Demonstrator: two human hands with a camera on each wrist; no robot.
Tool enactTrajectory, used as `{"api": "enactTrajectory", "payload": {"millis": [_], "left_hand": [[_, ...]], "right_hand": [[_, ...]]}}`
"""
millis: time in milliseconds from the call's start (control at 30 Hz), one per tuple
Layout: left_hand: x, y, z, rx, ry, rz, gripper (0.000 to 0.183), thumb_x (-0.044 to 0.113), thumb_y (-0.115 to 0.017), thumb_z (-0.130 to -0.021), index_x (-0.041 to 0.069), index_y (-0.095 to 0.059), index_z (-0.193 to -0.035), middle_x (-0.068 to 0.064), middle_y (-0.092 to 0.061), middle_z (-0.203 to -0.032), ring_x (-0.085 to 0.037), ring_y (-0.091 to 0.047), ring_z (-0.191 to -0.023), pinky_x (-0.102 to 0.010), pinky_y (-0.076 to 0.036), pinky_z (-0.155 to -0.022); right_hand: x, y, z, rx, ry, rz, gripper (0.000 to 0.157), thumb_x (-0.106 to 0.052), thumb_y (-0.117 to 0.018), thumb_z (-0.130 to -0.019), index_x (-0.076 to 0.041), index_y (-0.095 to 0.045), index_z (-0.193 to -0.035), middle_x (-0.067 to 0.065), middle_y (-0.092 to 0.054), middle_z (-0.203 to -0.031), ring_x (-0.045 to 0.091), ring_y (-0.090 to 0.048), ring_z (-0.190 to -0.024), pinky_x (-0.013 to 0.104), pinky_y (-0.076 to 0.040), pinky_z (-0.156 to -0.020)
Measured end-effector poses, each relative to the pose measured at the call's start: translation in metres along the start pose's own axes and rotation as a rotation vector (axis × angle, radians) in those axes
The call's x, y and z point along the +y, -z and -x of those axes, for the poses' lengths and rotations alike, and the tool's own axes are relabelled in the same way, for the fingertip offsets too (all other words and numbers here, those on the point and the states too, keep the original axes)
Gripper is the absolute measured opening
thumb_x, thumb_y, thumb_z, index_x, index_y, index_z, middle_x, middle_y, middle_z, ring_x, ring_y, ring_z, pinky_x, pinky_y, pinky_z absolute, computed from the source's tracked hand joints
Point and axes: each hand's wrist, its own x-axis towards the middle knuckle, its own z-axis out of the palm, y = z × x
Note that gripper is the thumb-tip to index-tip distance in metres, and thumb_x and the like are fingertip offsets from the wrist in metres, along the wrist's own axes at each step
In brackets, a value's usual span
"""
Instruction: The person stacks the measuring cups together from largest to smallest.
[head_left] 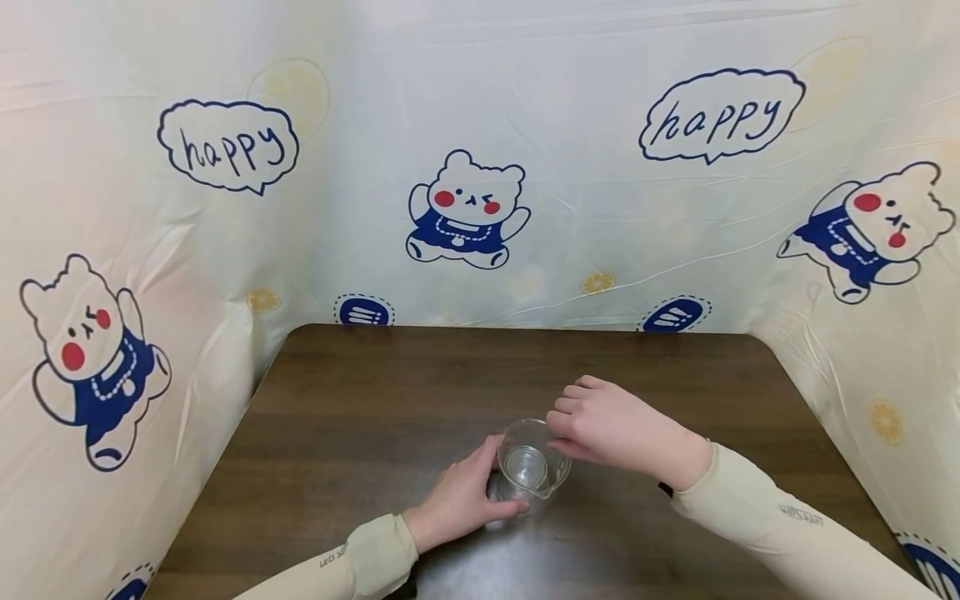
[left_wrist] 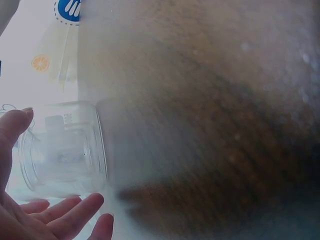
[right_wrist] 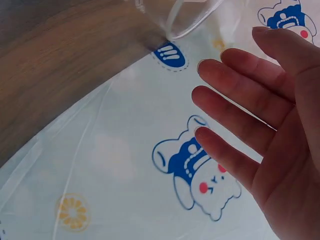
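Note:
A clear glass beaker (head_left: 527, 462) with a pouring lip stands upright on the brown table. Rings of glass show inside it, low down. My left hand (head_left: 465, 492) is spread at its left side, with the thumb in front and the fingers toward the back. In the left wrist view that thumb (left_wrist: 17, 122) and the nearly straight fingers (left_wrist: 72, 215) lie on either side of the beaker. My right hand (head_left: 603, 423) is over the right part of the rim. Its fingers (right_wrist: 235, 107) are loosely bent and hold nothing in the right wrist view.
The brown wooden table (head_left: 375, 392) has rounded far corners. A pale cloth (head_left: 337, 208) printed with bears, lemon slices and the word "happy" hangs behind it and along both sides.

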Motion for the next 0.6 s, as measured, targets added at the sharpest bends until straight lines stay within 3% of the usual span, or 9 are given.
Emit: {"api": "enactTrajectory", "payload": {"millis": [333, 600], "left_hand": [[0.000, 0.000, 0.001, 0.001, 0.008, 0.005, 0.081, 0.057, -0.083, -0.082, 0.021, -0.045, -0.144, 0.003, -0.068, -0.126, -0.017, -0.069, -0.110, -0.042, -0.055, -0.080], [-0.001, -0.001, 0.001, 0.007, 0.003, -0.003, 0.082, 0.058, -0.083, -0.081, 0.020, -0.046, -0.143, 0.004, -0.068, -0.125, -0.017, -0.070, -0.109, -0.044, -0.055, -0.079]], "right_hand": [[0.003, -0.004, 0.027, 0.086, -0.091, 0.008, 0.031, -0.029, -0.087, -0.083, -0.016, -0.059, -0.079, -0.008, -0.056, -0.072, 0.015, -0.055, -0.071, 0.032, -0.048, -0.072], [0.006, -0.010, 0.053, 0.116, -0.205, -0.018, 0.021, -0.029, -0.075, -0.089, -0.014, -0.062, -0.082, -0.004, -0.061, -0.079, 0.019, -0.061, -0.080, 0.037, -0.051, -0.077]]}}
